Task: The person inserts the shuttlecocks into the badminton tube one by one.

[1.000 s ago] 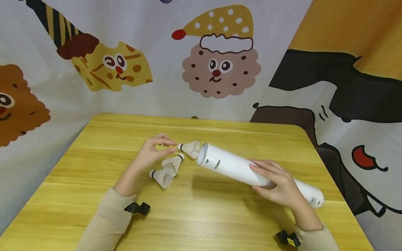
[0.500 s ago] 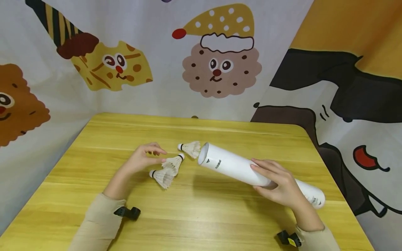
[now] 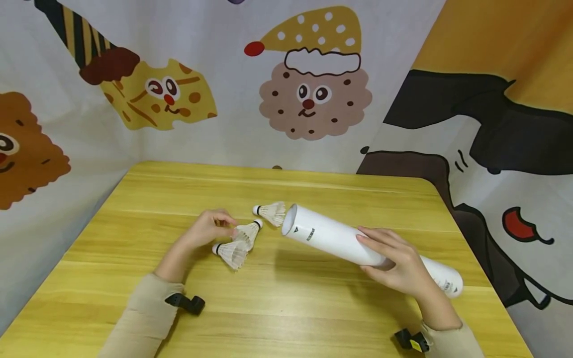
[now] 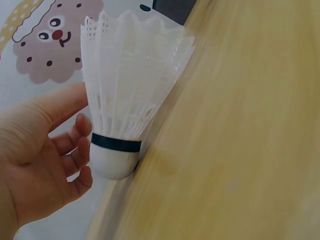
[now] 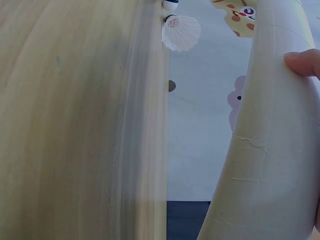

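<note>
Three white feather shuttlecocks with dark bands lie near the table's middle. My left hand (image 3: 209, 229) has its fingertips at the skirt of the middle shuttlecock (image 3: 248, 232); whether they pinch it is unclear. Close in front lies the near shuttlecock (image 4: 135, 80), which hides those fingertips in the left wrist view. The far shuttlecock (image 3: 270, 212) lies with its skirt beside the mouth of a long white tube (image 3: 331, 234). My right hand (image 3: 398, 258) grips this tube around its middle and holds it slanted, open end toward the left.
The wooden table (image 3: 277, 318) has a patterned cloth (image 3: 215, 144) with cartoon figures hanging behind it. Black wrist cameras sit at both sleeves, the left camera (image 3: 185, 303) and the right camera (image 3: 412, 340) just above the table.
My left hand has drawn back from the far shuttlecock, toward the left and nearer, and is now at the middle one. The right hand and the tube stay where they were.
</note>
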A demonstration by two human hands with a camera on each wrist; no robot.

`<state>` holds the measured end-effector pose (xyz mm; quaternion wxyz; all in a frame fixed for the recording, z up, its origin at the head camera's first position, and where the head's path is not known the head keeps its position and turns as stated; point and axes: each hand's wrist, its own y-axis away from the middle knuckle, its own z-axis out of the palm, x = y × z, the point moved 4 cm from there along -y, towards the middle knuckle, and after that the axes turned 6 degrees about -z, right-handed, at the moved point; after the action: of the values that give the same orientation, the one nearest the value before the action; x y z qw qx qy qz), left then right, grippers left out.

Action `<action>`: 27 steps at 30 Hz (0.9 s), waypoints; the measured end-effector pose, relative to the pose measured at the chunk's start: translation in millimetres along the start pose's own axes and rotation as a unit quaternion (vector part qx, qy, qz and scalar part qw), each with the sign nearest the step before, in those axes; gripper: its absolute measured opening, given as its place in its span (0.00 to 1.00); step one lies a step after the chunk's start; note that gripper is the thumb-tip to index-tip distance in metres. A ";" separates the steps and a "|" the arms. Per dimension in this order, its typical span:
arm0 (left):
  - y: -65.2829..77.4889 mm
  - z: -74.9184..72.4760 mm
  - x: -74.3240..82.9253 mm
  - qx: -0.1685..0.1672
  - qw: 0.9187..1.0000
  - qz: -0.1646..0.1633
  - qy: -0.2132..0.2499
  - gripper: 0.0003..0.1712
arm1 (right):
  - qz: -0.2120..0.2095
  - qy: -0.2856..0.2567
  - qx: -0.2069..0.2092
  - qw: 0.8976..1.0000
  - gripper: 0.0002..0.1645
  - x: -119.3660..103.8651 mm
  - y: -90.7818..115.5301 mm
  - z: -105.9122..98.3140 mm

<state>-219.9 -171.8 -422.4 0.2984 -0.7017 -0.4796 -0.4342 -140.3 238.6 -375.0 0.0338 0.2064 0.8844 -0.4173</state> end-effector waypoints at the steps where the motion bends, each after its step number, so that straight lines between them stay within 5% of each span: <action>1: -0.4 0.3 0.4 0.008 1.000 -0.002 -0.001 0.07 | 0.001 0.000 -0.001 1.000 0.30 0.3 0.3 0.1; 14: -5.1 0.2 5.5 0.098 0.994 0.047 0.003 0.03 | 0.004 -0.001 -0.001 1.000 0.30 -0.1 -0.1 1.1; 27: -3.8 -4.2 18.0 0.120 0.989 0.069 0.047 0.03 | 0.006 -0.003 -0.003 1.000 0.30 -0.8 -0.4 0.3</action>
<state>-221.9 -166.5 -404.4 0.4320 -0.6708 -0.4645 -0.3841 -139.8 237.8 -374.7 0.0397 0.2103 0.8842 -0.4153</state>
